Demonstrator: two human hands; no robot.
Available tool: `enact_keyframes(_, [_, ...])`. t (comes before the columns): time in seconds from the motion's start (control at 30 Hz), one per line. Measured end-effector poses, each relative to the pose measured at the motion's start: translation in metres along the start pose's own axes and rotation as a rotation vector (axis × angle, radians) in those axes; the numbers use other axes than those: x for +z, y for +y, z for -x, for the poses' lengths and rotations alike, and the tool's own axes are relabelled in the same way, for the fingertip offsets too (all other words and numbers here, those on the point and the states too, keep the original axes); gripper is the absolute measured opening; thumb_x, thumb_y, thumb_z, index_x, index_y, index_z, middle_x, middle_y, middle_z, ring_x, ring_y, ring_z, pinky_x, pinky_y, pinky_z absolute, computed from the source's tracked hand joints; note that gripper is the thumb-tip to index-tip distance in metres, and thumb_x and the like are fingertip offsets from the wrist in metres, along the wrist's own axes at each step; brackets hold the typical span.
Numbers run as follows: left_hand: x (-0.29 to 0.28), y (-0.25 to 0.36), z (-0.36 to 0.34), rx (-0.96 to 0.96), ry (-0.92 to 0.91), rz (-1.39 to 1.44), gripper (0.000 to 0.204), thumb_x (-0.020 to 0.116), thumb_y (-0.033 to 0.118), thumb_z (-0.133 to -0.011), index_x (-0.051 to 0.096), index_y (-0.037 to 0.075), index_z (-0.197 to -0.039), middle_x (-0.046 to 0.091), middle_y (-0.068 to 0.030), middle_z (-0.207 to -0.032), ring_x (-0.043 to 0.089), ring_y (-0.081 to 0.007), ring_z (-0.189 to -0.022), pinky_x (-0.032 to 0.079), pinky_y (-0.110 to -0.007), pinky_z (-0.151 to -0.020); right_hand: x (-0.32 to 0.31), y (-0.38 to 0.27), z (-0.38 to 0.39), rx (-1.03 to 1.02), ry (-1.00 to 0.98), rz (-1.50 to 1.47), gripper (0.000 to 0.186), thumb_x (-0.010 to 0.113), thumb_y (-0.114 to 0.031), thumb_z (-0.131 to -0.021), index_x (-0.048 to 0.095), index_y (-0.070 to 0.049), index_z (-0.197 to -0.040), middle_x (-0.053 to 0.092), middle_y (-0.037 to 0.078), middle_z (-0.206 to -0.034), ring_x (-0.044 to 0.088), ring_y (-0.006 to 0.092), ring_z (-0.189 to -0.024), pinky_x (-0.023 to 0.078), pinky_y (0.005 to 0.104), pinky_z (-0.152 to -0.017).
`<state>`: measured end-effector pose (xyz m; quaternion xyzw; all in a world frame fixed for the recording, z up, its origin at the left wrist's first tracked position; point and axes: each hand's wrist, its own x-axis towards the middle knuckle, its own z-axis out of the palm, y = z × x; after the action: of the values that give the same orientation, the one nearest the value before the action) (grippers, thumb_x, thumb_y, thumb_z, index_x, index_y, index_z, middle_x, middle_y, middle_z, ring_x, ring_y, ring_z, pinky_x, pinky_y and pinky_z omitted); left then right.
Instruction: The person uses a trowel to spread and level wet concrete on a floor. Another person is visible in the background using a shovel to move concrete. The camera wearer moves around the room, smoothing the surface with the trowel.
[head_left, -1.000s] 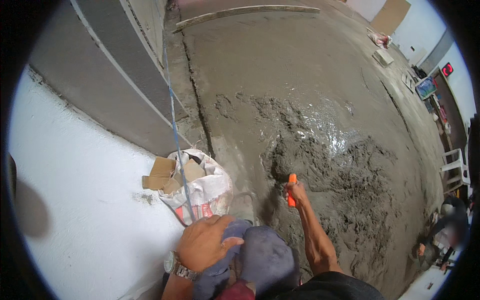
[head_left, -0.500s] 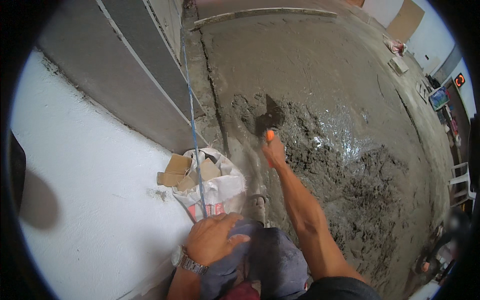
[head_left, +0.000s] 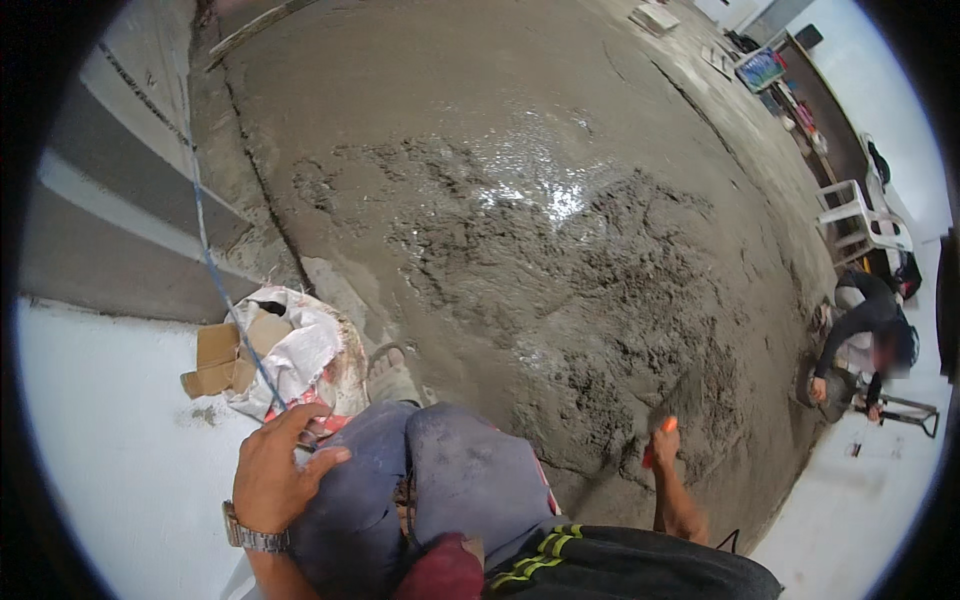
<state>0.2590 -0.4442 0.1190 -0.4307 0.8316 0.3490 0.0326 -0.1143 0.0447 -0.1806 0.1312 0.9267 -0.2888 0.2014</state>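
Observation:
My right hand [head_left: 672, 448] is closed around the orange handle of a trowel [head_left: 670, 424], down at the right beside my leg. Its grey blade blends into the rough, wet concrete [head_left: 590, 290], so its outline is hard to make out. My left hand [head_left: 285, 470], with a metal watch at the wrist, rests by my left knee, thumb and index finger apart. A blue string [head_left: 222, 285] runs down from the upper left to its fingers; whether they touch it is unclear. Just beyond lies a white sack [head_left: 310, 345] with cardboard pieces [head_left: 218, 350].
A wooden board [head_left: 258, 32] lies at the far left on smoother concrete. At the right, another person [head_left: 868, 325] bends over a dark round container, near a black shovel handle [head_left: 915, 410]. Behind them stands a white plastic chair [head_left: 862, 218]. A white wall [head_left: 100, 430] borders my left.
My view has swung to the right. My right hand has carried the trowel from the concrete ahead of me back and right, beside my leg. My left hand stays by my knee.

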Motion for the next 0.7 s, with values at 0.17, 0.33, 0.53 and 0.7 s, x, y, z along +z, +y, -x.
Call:
enact_keyframes(0.17, [0.002,0.004,0.000,-0.042,-0.024,-0.027,0.047,0.078,0.027,-0.068,0.060,0.006,-0.105,0.066,-0.0144,-0.091,0.064,-0.0287,-0.078,0.049,-0.036,-0.071,0.044,0.087,0.047,0.295,-0.132,-0.039,0.011,0.053,-0.006,-0.078,0.048,0.002,-0.084,0.051,0.007,-0.067,0.053,0.0199,-0.052,0.045,0.0365,-0.047])
enact_keyframes(0.33, [0.001,0.003,0.000,0.016,0.005,-0.016,0.047,0.078,0.028,-0.068,0.060,0.005,-0.104,0.066,-0.0139,-0.089,0.063,-0.0282,-0.076,0.050,-0.036,-0.069,0.098,0.069,0.091,0.206,-0.231,-0.363,0.009,0.055,-0.005,-0.077,0.049,0.001,-0.079,0.050,0.007,-0.060,0.051,0.0206,-0.043,0.043,0.0352,-0.040])
enact_keyframes(0.53, [0.004,0.004,0.002,0.072,0.016,0.014,0.047,0.076,0.031,-0.070,0.060,0.005,-0.105,0.066,-0.0137,-0.087,0.065,-0.0277,-0.078,0.050,-0.035,-0.070,0.112,-0.024,0.129,0.180,-0.415,-0.362,0.012,0.054,-0.004,-0.076,0.045,-0.002,-0.085,0.047,0.004,-0.062,0.050,0.0167,-0.043,0.044,0.0311,-0.039])
enact_keyframes(0.7, [0.005,0.005,0.004,0.124,0.001,0.000,0.047,0.074,0.035,-0.073,0.060,0.004,-0.106,0.067,-0.0140,-0.090,0.066,-0.0282,-0.081,0.051,-0.036,-0.072,0.161,-0.101,0.120,-0.009,-0.664,-0.367,0.011,0.054,-0.008,-0.074,0.047,-0.004,-0.081,0.048,0.005,-0.058,0.049,0.0166,-0.041,0.044,0.0315,-0.038])
